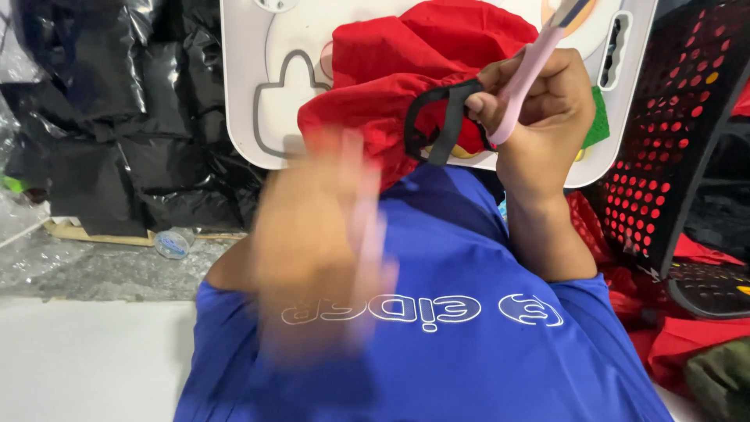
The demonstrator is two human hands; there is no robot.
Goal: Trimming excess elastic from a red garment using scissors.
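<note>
The person's right hand [531, 117] is curled shut around a pair of scissors with smooth pale pink plastic handles [525, 82]. The fingers wrap tight round the handles, and the blades point up and away toward the top of the view. The same hand also touches a thin black strap [445, 117] that loops out of a soft red cloth bag [414, 70]. The strap is flat and narrow, and it hangs in a loop just beside the fingers.

The red cloth bag is crumpled and full of folds. It lies on a small white plastic table [250, 86] with rounded corners and a grey shape printed on its top.

The left hand [312, 242] is very blurred. It is in front of the person's blue shirt [484, 344], which looks smooth and a bit shiny. Nobody can tell from this view if that hand is open or shut, or if it holds anything.

On the right stands a black plastic basket with many small holes [672, 133]. More red cloth [687, 336] lies in a heap near it. On the left are crinkly black plastic bags [117, 117], and a clear plastic bottle [173, 242] lies on the floor.
</note>
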